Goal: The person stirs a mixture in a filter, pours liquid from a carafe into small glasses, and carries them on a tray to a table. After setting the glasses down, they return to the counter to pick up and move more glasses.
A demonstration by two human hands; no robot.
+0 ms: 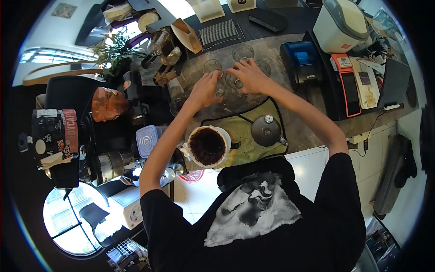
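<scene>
Both arms reach forward over the stone counter to a group of clear glasses. My left hand (206, 89) is closed around a clear glass (220, 89). Beside it my right hand (248, 77) has its fingers curled over another clear glass (233, 81). More glasses stand close by, one at the upper left (212, 66) and one behind my right hand (243, 52). Nearer my body, a white dripper (192, 156) holds dark wet coffee grounds (207, 146). A dark kettle (266, 131) sits on a green mat (242, 152).
At the right are a black printer (301, 63), a card terminal (349, 90) and a white bin (340, 27). A grinder (132, 90), an orange-brown container (108, 104) and a blue-lidded box (147, 141) stand left. A wire rack (221, 34) lies at the back.
</scene>
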